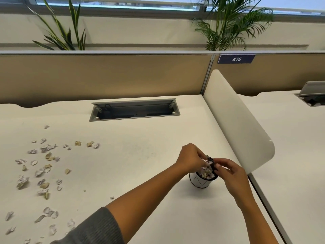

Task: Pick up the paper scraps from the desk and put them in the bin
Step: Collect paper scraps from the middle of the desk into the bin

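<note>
White bin (200, 182), black-rimmed; white and tan scraps (42, 166); cream desk (140, 138).

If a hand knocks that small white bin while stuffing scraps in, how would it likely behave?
The bin looks small and light, so it would probably slide or tip. Scraps heaped above its rim may spill.

one bin (200, 183), two hands (190, 158) (228, 170), two plants (65, 32) (228, 25), one number sign (236, 59), and several dozen scraps (44, 166) toward the desk's (140, 138) left edge.
</note>
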Available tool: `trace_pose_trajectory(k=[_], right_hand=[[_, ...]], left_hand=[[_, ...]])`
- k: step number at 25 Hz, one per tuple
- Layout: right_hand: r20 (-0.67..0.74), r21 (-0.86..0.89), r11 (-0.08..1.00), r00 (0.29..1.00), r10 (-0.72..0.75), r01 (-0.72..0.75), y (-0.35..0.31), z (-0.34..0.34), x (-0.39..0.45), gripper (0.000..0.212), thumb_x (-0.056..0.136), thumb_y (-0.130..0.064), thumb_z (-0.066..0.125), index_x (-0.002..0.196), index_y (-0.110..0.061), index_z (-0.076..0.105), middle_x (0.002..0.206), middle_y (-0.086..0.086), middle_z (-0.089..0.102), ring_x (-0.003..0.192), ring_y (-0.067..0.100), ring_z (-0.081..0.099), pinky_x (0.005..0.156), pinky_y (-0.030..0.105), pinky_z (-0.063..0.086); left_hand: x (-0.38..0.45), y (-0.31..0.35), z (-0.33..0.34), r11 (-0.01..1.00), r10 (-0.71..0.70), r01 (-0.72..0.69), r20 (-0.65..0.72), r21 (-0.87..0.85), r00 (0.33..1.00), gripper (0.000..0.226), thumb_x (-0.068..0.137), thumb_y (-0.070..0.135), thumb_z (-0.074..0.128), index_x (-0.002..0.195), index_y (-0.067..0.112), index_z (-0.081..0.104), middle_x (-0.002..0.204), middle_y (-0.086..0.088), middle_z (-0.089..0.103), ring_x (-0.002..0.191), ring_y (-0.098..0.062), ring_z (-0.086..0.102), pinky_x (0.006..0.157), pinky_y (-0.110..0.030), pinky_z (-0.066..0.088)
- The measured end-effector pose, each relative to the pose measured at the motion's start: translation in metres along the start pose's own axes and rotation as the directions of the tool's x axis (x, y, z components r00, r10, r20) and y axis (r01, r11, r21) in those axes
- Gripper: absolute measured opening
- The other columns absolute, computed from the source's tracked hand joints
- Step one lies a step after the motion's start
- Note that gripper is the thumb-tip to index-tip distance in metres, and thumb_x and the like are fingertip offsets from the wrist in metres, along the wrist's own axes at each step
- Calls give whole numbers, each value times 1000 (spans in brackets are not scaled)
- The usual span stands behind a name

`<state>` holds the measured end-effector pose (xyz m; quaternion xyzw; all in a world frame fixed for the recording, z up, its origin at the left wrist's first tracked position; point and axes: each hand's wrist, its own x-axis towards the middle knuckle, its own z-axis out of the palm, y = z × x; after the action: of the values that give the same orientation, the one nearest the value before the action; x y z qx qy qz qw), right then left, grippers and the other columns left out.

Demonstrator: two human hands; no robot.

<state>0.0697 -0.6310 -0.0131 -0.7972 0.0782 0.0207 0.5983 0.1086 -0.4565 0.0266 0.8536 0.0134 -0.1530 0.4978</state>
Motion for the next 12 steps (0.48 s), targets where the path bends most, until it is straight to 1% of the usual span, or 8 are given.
trace_pose_trajectory(k=[1,3,4,5,7,9,10,12], right_hand=[[-2,-10,1000,1000,3,-3,0,-1,0,23,93,-15,63,98,-35,73,98,-12,76,89,9,74,88,36,55],[-9,-31,1000,1000,3,-3,-1,-1,1,25,93,-14,62,97,-36,73,98,-13,76,89,8,74,86,34,55],[-13,-46,999,1000,-2,1,-2,0,1,26,93,-14,61,96,-37,72,98,-13,76,88,8,74,84,32,54],[-18,-62,998,1000,-8,6,-3,1,1,26,93,-13,61,96,-36,72,97,-13,76,88,7,73,81,30,53],[-23,-93,995,999,-25,23,-6,5,2,28,93,-10,60,95,-35,72,95,-14,76,87,5,73,72,21,51],[-21,-144,989,999,-46,43,-9,10,3,30,93,-7,58,95,-34,71,94,-15,75,84,1,71,62,10,49],[-13,-177,983,998,-58,55,-11,13,3,29,93,-8,58,95,-34,71,92,-17,75,83,-2,70,60,8,48],[28,-241,967,997,-77,82,-14,22,2,26,91,-9,63,94,-33,72,88,-21,74,81,-6,68,60,5,48]], left_hand=[[-1,0,0,999,-14,14,5,-32,1000,22,72,9,78,94,13,78,77,0,71,66,-12,65,54,-16,47],[-3,-1,-3,993,-44,47,31,-108,999,23,74,2,71,91,15,78,70,3,68,54,-5,60,45,-13,43],[-4,-1,-5,989,-58,63,44,-131,997,27,74,-2,64,89,15,79,71,1,69,50,-6,57,42,-14,40],[-5,-2,-8,987,-69,76,54,-143,996,32,74,-4,58,88,16,79,74,-1,71,52,-10,57,42,-15,40],[-7,-2,-13,977,-88,103,85,-186,992,39,74,-5,49,90,17,78,88,-5,74,67,-19,66,52,-21,49],[-9,-3,-18,954,-90,117,108,-276,990,42,75,-7,45,94,13,77,95,-9,72,87,-26,71,71,-33,61],[-10,-5,-21,942,-88,116,101,-314,991,43,77,-8,43,97,11,76,99,-11,71,96,-27,70,79,-38,61],[-13,-12,-28,927,-87,108,72,-359,994,41,80,-6,42,102,8,74,106,-14,70,104,-24,66,80,-36,61]])
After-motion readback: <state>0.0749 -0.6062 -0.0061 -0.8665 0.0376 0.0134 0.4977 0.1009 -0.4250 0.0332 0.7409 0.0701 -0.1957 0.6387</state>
